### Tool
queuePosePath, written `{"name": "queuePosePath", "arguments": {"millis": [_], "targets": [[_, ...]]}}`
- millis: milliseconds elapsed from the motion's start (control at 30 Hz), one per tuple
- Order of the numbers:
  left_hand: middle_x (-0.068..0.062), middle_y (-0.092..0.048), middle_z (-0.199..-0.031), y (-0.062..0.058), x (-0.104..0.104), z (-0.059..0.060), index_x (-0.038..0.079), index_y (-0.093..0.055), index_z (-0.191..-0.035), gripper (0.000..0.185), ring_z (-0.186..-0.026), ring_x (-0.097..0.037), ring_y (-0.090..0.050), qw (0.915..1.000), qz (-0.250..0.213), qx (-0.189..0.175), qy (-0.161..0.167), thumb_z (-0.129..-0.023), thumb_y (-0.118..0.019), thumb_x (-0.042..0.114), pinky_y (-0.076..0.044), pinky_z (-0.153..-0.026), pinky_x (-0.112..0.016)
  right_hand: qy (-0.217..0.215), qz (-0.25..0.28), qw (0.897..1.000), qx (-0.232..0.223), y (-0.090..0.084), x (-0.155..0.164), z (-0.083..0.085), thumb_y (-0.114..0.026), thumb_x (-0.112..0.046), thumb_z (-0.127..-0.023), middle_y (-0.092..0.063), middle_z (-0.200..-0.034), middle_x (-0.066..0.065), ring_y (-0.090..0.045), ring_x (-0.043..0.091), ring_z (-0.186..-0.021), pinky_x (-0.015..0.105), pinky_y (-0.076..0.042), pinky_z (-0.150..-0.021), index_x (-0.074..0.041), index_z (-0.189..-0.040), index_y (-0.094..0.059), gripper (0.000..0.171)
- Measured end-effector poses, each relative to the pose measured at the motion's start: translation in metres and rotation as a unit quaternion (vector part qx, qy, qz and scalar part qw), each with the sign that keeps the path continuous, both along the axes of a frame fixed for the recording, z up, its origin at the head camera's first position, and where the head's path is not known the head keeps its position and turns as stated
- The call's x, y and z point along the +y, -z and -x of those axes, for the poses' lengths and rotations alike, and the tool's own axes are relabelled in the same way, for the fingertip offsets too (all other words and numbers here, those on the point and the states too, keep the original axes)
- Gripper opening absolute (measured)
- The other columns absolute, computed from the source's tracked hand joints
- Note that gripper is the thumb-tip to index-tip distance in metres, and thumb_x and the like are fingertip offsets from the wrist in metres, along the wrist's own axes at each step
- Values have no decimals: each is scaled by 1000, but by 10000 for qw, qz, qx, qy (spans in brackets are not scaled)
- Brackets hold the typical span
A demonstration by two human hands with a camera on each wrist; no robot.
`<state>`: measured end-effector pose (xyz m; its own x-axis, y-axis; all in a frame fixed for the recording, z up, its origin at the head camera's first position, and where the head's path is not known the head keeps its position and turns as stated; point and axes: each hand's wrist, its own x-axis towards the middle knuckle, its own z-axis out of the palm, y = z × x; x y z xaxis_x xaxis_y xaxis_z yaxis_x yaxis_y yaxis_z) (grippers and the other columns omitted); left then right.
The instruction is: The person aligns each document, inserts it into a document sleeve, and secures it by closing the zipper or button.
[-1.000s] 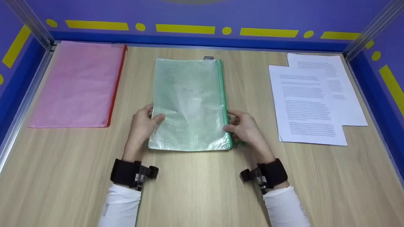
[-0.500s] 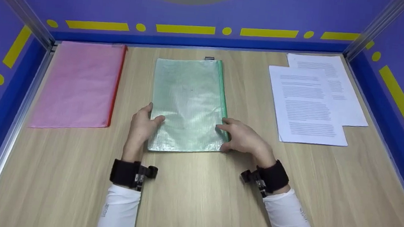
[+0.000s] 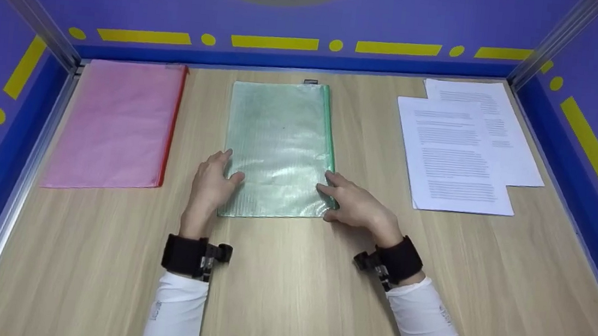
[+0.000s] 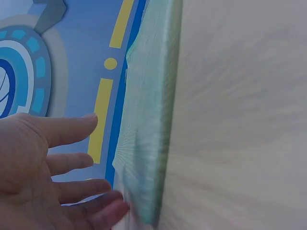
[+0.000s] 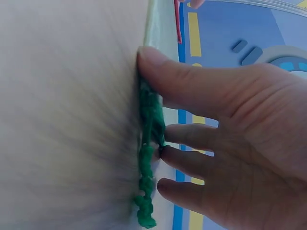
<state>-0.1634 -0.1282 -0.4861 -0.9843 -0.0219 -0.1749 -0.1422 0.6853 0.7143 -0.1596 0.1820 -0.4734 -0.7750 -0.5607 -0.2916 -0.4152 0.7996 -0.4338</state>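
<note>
While both hands lie at its near end, the green mesh zipper pouch (image 3: 279, 144) is seen flat on the wooden table (image 3: 287, 287), at the middle of the workspace, with its long sides running from 6 to 12 o'clock. The left hand (image 3: 212, 181) is placed at the pouch's 7 o'clock corner; its fingers are held straight and slightly spread, the thumb and fingertips resting on the mesh edge without curling round it, as is confirmed by the left wrist view, where the fingers (image 4: 72, 129) are shown extended beside the pouch's edge (image 4: 148, 143). The right hand (image 3: 358, 206) is laid against the 5 o'clock corner, beside the green zipper strip (image 3: 329, 138). In the right wrist view the thumb (image 5: 192, 81) is pressed flat along the zipper edge (image 5: 148, 163) and the other fingers are only loosely bent toward it, touching rather than clasping.

At 9 o'clock from the green pouch, well apart, a pink zipper pouch (image 3: 117, 123) with a red edge is laid flat. At 3 o'clock, two printed paper sheets (image 3: 460, 150) are stacked with an offset. Black wrist straps (image 3: 183, 255) are worn above white sleeves (image 3: 175, 315).
</note>
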Motion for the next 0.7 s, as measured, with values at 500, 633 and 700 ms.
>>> {"name": "queuePosePath", "arguments": {"millis": [500, 633, 700], "targets": [[-22, -33, -159, -5, 33, -16, 15, -55, -142, 52, -150, -44, -25, 9728, 1186, -149, 1982, -94, -67, 30, -27, -121, -57, 154, 49, 9997, 180, 10, -10, 4, -65, -27, -96, -25, -162, 22, -27, 39, -151, 50, -33, -119, -12, -147, -49, 55], [-24, -32, -159, -2, 33, -15, 16, -58, -140, 50, -149, -46, -25, 9678, 1464, -51, 2049, -93, -67, 35, -26, -122, -56, 161, 63, 9997, 144, 9, -10, 5, -65, -33, -95, -25, -162, 23, -26, 39, -151, 50, -34, -119, -11, -147, -48, 59], [-24, -30, -160, -1, 32, -15, 17, -58, -140, 51, -150, -46, -24, 9671, 1485, -90, 2065, -94, -66, 36, -26, -122, -57, 215, 154, 9996, 106, 7, -7, 5, -65, -35, -95, -24, -162, 24, -24, 39, -151, 51, -34, -119, -10, -147, -48, 60]]}}
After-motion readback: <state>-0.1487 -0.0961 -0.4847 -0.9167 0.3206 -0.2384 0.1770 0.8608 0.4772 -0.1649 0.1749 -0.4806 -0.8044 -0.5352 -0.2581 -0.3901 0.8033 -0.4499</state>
